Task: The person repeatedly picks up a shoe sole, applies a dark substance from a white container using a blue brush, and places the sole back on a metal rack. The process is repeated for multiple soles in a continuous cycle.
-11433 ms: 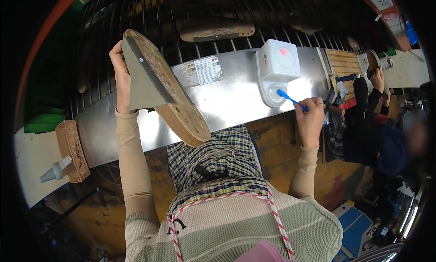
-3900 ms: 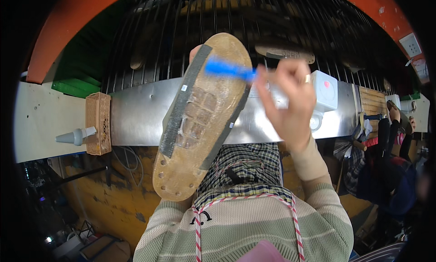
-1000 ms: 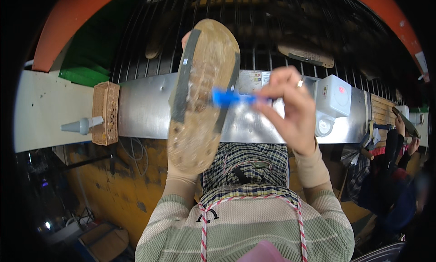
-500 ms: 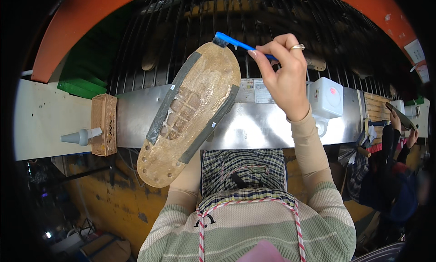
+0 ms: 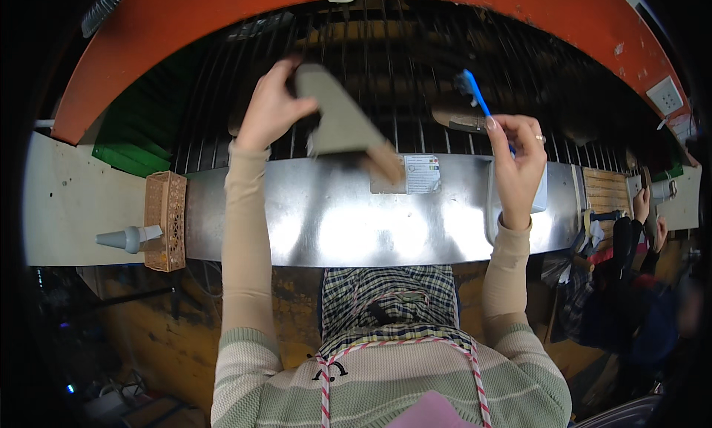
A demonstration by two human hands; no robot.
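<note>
In my left hand (image 5: 271,107) is a blurred shoe sole (image 5: 334,113), tilted over the near edge of a rack of dark metal bars (image 5: 222,124). Its grey-green face shows, with a brown end at the lower right. My thumb lies along its left edge; motion smears the other fingers. My right hand (image 5: 521,157) pinches a small blue-handled brush (image 5: 478,94), dark bristles up and away from the sole. Behind that hand, a white container (image 5: 540,194) stands partly hidden on the metal worktop (image 5: 326,228). Another brown sole (image 5: 460,120) lies on the bars, left of the brush.
On the left are a brown lattice basket (image 5: 165,220), a grey cone-shaped nozzle (image 5: 122,239) and a green panel (image 5: 141,142). A printed label (image 5: 423,174) lies on the worktop. An orange frame (image 5: 222,16) arches overhead. At the far right, a co-worker's hands (image 5: 641,205) hold a sole.
My left hand has come out from beneath the sole and carried it forward to the rack, turning its grey-green face up. The brush has left the sole and moved right with my right hand.
</note>
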